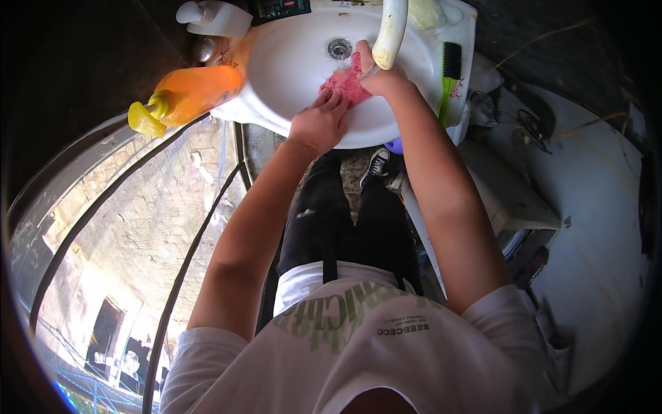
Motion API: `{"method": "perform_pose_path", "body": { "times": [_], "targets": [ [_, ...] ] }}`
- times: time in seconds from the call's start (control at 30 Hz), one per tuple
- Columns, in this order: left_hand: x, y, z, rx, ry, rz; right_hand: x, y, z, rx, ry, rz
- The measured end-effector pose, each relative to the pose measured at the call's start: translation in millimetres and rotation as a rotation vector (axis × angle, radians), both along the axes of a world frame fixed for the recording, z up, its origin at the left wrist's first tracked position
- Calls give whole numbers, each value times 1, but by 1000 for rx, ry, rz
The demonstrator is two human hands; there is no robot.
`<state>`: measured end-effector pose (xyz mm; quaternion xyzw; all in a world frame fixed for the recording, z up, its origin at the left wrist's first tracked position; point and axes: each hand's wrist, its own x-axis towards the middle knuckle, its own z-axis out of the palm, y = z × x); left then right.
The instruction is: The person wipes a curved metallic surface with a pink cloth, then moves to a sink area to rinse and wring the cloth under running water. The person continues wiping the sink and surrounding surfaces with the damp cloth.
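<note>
A wet pink cloth (345, 85) lies bunched against the inner wall of a white ceramic washbasin (284, 62), just below the metal drain (340, 48). The fingers of my left hand (321, 120) press on the cloth's lower left part; whether they grip it is unclear. My right hand (380, 75) is closed on the cloth's upper right end, under the white curved spout (390, 36). Part of the cloth is hidden by both hands.
An orange pump bottle (199, 93) and a white pump bottle (222, 19) stand at the basin's left. A green brush with black bristles (451, 62) rests on the right rim. A dark packet (282, 8) lies at the back edge. Window bars (194, 248) are at the left.
</note>
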<state>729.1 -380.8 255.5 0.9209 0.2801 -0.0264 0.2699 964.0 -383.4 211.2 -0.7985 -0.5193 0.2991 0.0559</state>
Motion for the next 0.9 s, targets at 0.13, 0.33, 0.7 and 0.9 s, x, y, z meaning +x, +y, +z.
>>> {"method": "perform_pose_path", "body": {
  "times": [0.13, 0.33, 0.7, 0.9],
  "targets": [
    [-4, 2, -1, 113, 15, -33, -68, 10, 29, -80, -5, 60],
    [3, 1, -2, 53, -25, -4, -33, 1, -45, 106, -164, -140],
    [4, 2, -7, -95, 12, 72, -11, -3, -13, 173, -123, -107],
    [48, 25, 3, -1186, -159, 916, -35, -23, 49, 377, 66, -72]
  ]
}}
